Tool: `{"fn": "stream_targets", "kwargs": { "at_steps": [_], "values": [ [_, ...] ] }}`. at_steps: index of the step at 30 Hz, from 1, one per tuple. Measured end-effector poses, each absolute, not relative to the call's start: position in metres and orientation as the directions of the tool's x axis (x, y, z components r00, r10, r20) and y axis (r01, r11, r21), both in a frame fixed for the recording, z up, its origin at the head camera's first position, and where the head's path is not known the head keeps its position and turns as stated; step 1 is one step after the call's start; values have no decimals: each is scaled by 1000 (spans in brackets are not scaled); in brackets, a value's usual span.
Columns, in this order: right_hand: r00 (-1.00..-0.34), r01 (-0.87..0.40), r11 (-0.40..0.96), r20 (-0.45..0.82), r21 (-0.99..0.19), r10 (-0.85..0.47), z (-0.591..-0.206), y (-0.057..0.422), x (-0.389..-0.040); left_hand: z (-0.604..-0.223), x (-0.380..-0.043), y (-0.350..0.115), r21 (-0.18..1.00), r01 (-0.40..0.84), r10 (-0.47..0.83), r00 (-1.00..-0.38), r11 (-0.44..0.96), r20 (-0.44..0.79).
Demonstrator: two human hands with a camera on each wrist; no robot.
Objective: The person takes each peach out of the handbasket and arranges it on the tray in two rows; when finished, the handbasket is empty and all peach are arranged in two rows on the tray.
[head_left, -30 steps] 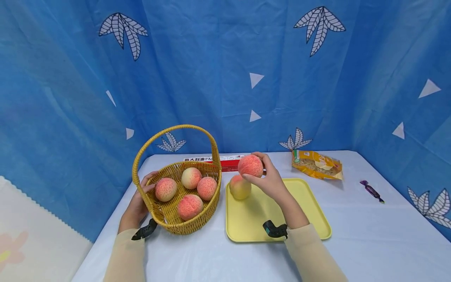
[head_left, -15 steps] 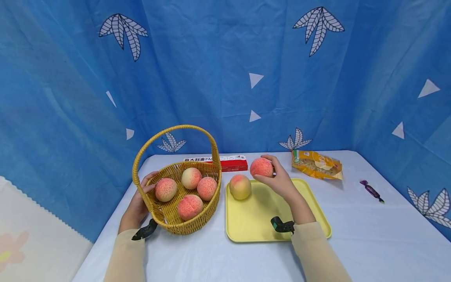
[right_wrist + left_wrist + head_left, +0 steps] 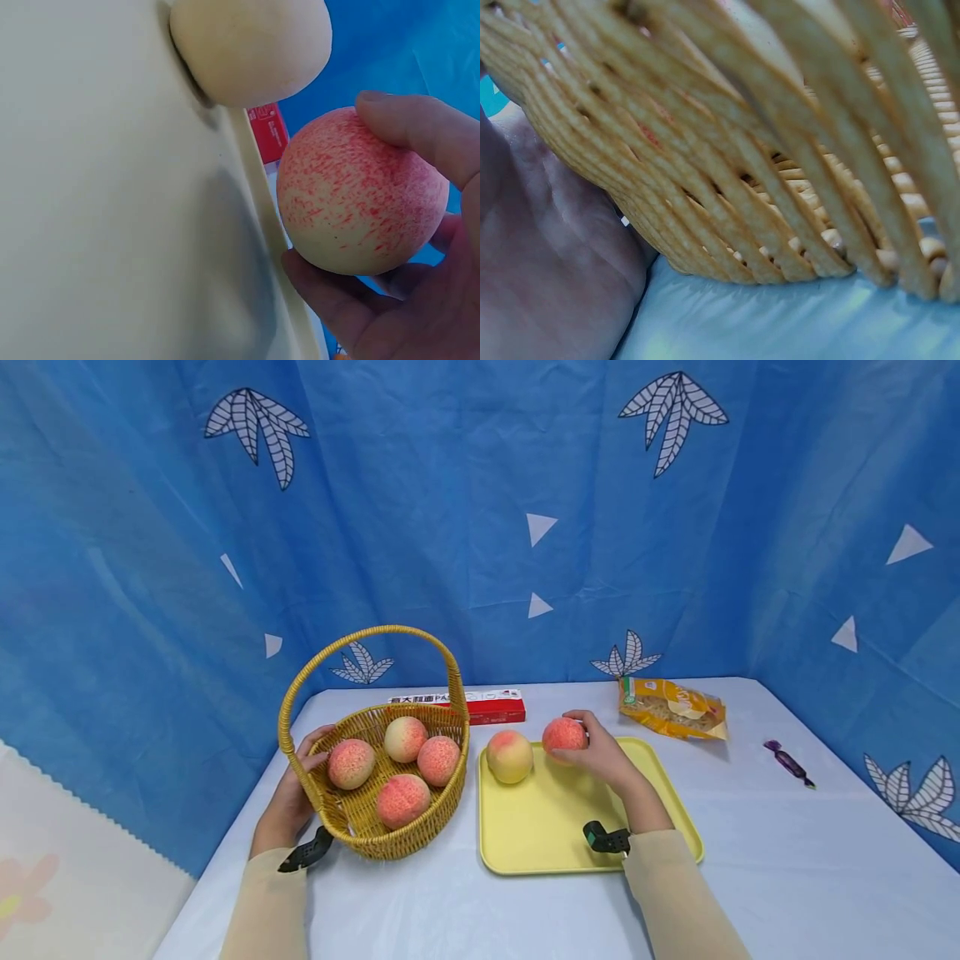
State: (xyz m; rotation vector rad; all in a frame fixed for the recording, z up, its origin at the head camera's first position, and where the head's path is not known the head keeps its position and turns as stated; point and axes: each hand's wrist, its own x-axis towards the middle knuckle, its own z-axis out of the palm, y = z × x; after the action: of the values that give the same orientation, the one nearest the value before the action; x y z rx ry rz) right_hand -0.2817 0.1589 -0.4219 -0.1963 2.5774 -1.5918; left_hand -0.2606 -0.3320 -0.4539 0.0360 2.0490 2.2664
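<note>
A pink-red peach is gripped between thumb and fingers of my right hand, close over the far edge of the yellow tray. In the right wrist view the held peach hangs near the tray's rim, its shadow on the tray. A yellowish peach rests at the tray's far left corner. My left hand holds the left rim of a wicker basket, fingertips over the rim. Several peaches lie inside. The palm lies along the woven wall in the left wrist view.
The basket's tall arched handle rises over it. Behind stands a red and white box, partly hidden by the basket. An orange pasta bag and a purple wrapped candy lie right. Blue curtains surround the table.
My right hand has carried the held peach rightward, then down toward the tray's far edge, away from the yellowish peach. The left hand and basket stay in place.
</note>
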Motion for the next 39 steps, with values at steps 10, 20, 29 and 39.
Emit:
{"fn": "stream_targets", "kwargs": {
  "at_steps": [10, 20, 29, 39],
  "values": [
    [-974, -50, 473, -61, -880, -217, -432, 163, -283, -452, -260, -332, 993, -56, 82, -996, -103, -47],
    [-970, -44, 498, -82, -866, -228, -437, 163, -284, -454, -261, -333, 993, -39, 96, -995, -112, -28],
    [-970, -39, 509, -90, -860, -226, -439, 165, -284, -453, -260, -333, 992, -41, 92, -995, -116, -30],
    [-963, -43, 504, -99, -862, -252, -440, 168, -285, -449, -258, -332, 992, -52, 91, -995, -117, -41]
  ]
}}
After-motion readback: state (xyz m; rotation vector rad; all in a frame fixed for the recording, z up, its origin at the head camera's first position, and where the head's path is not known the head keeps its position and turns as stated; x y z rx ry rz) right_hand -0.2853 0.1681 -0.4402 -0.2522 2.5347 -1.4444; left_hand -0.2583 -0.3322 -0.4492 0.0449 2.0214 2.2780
